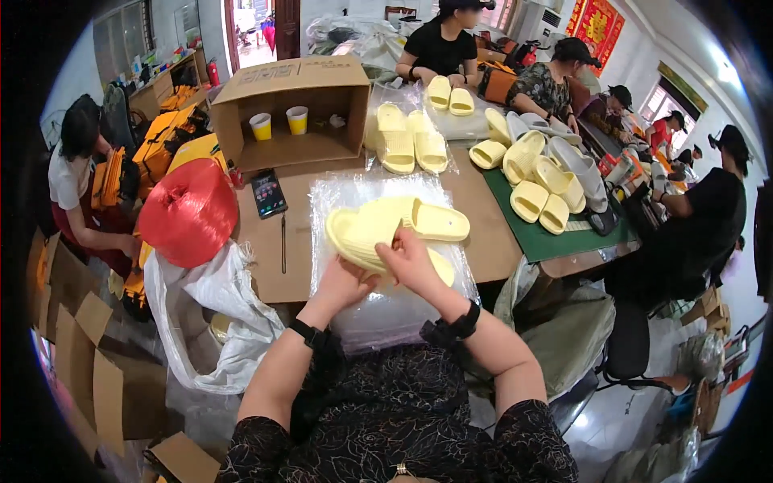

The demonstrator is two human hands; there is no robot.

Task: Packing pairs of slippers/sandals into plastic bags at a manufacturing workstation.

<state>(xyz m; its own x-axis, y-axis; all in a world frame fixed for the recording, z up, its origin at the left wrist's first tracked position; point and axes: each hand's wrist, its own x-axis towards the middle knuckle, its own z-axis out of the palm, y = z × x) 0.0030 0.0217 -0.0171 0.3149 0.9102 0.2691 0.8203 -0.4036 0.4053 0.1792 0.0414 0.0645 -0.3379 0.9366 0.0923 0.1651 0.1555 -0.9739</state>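
Directly before me I have a pale yellow slide slipper [354, 243] in both hands. My left hand [345, 283] is closed around its near side, with some fingers hidden beneath it. My right hand [409, 259] grips the edge of its strap opening, thumb and fingers bent. Just behind it lies a matching slipper [441, 220], partly overlapped by the held one. Both are over a stack of clear plastic bags [370, 322] at the table's near edge. Farther back, another yellow pair [396, 145] rests on clear plastic.
On the brown table [282, 278] are a phone [268, 193] and an open cardboard box [290, 76] with two cups. A red twine roll [189, 212] stands left, above a white sack [201, 338]. Loose slippers [531, 173] pile on a green mat [515, 211] at right. Several people work around.
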